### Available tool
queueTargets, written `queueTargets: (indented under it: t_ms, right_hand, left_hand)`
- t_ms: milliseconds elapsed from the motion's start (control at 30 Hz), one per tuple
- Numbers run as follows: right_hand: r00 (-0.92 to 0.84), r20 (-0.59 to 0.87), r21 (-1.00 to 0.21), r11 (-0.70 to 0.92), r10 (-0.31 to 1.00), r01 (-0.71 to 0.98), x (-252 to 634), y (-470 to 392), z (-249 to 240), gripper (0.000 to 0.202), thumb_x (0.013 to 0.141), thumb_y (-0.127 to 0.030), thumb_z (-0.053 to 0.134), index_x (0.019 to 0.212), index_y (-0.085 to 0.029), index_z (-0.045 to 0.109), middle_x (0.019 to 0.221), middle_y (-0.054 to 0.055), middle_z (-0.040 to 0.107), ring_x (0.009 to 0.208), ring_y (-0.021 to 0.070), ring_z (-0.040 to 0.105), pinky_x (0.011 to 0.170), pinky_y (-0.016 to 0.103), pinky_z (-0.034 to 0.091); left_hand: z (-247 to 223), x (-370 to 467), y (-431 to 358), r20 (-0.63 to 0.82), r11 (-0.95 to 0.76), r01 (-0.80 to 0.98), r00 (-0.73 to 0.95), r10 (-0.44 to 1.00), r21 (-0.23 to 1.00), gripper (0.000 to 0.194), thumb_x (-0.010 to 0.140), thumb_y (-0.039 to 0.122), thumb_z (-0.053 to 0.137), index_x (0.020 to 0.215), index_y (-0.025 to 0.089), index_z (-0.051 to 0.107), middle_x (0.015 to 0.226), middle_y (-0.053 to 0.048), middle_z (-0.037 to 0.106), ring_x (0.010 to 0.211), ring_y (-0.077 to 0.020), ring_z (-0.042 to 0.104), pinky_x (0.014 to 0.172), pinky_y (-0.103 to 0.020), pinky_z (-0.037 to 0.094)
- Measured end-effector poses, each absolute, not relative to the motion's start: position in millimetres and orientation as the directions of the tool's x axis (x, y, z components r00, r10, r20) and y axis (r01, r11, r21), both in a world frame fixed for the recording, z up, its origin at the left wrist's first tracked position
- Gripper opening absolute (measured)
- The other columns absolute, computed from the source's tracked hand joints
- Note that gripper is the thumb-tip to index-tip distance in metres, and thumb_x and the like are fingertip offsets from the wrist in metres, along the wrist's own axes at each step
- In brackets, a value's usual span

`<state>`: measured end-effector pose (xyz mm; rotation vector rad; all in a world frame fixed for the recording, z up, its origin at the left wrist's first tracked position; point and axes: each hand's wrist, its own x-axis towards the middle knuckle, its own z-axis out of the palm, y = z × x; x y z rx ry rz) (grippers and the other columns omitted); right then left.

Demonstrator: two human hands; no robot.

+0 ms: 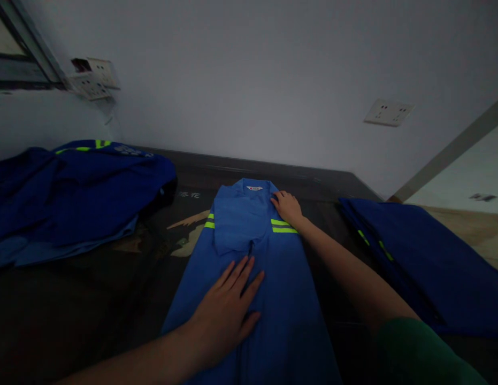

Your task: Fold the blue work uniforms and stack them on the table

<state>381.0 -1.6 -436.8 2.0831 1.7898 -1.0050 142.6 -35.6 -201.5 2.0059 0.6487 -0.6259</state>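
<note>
One light-blue jacket (pixel 289 299): centre of frame down to the bottom edge, laid lengthwise on the dark tabletop (pixel 148 299). Collar points at the wall, hem end toward the wearer, so both hands can reach the upper part.
Neck tag (pixel 254 188): visible inside the collar, upper centre.
Folded panel (pixel 238 219): light-blue cloth doubled over the chest, between the stripe bands. Probably lies inboard to fit within the body outline. Sleeve or not, can't tell.
Left hand (pixel 227 307): lower centre, palm down, fingers extended and a bit apart, just below the panel. Not clenched; reads as light pressure to flatten the front.
Right hand (pixel 288 207): right of the collar, on the shoulder edge, fingers slightly bent. Likely steadies that corner. Pinching or only resting: can't tell.
Stripes (pixel 284 230): yellow-green pair beside the right wrist, roughly level with the set on the other side. Suggests the body lies fairly straight.
Dark-blue clothing (pixel 92 187): loose heap, left side of frame, apart from the jacket; looks set aside.
Dark-blue garment (pixel 441 256): right side, flatter, beyond the right forearm, also apart. Spacing leaves elbow room.
</note>
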Motion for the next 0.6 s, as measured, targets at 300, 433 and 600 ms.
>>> queueTargets:
  t_ms: [300, 433, 600]
  right_hand:
    - [-0.027, -0.39, -0.496, -0.185, 0.92, 0.848, 384, 13, -404, 0.03, 0.093, -0.022, 0.045, 0.118, -0.015, 0.059, 0.123, 0.016, 0.057, 0.118, 0.0274, 0.048, 0.103, 0.044, 0.035]
    - [-0.337, -0.226, -0.822, 0.007, 0.914, 0.57, 375, 2, -335, 0.022, 0.091, -0.017, 0.048, 0.104, -0.021, 0.065, 0.108, 0.008, 0.06, 0.106, 0.0206, 0.054, 0.094, 0.036, 0.044]
    - [-0.708, -0.169, -0.836, 0.281, 0.686, 0.471, 359, -5, -279, 0.022, 0.087, -0.014, 0.056, 0.101, -0.023, 0.069, 0.109, 0.008, 0.057, 0.101, 0.02, 0.053, 0.088, 0.035, 0.045]
  left_hand:
    - [-202, 144, -14, -0.59, -0.366, 0.666, 0.746, 0.31, 0.65, 0.044, 0.09, 0.031, 0.054, 0.133, 0.023, 0.048, 0.137, -0.01, 0.049, 0.128, -0.0264, 0.045, 0.105, -0.046, 0.039]
    - [-219, 139, 8, -0.513, -0.327, 0.688, 0.711, 0.481, 0.647, 0.033, 0.089, 0.016, 0.051, 0.122, 0.019, 0.053, 0.123, -0.01, 0.055, 0.115, -0.0226, 0.052, 0.099, -0.04, 0.045]
    - [-246, 132, 18, -0.484, -0.397, 0.714, 0.69, 0.538, 0.576, 0.036, 0.085, 0.011, 0.053, 0.121, 0.016, 0.054, 0.122, -0.011, 0.058, 0.115, -0.0244, 0.053, 0.099, -0.041, 0.046]
